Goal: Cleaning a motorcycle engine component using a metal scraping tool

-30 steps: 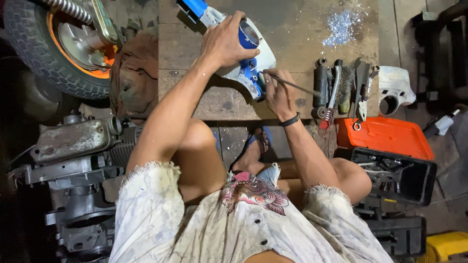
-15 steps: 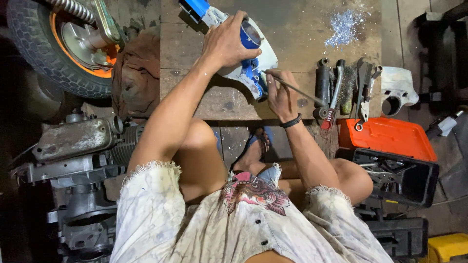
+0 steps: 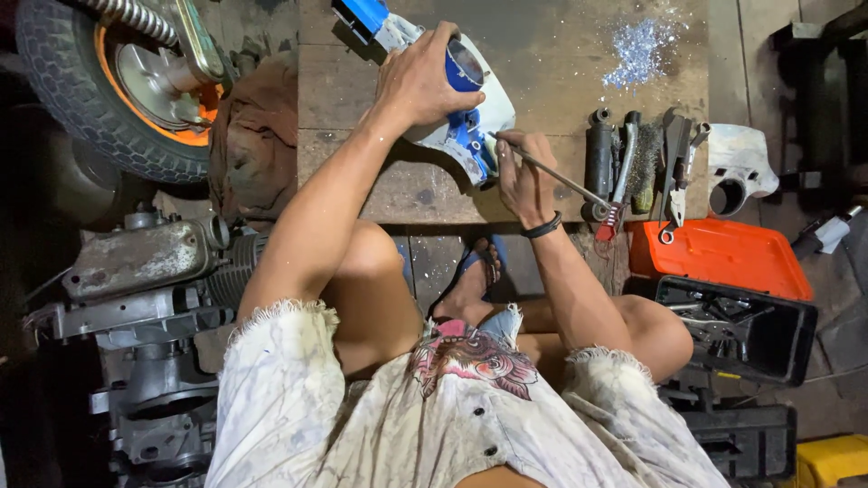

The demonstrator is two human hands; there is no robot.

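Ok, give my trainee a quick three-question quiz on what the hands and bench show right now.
1. True or false: the left hand presses down on the blue-and-white part.
2. What does the right hand hold? A) a thin metal rod B) a hammer C) a rag
3. Which colour is the case lid beside the wooden board?

Key: 1 true. 2 A, the thin metal rod, its tip at the part's edge. 3 orange.
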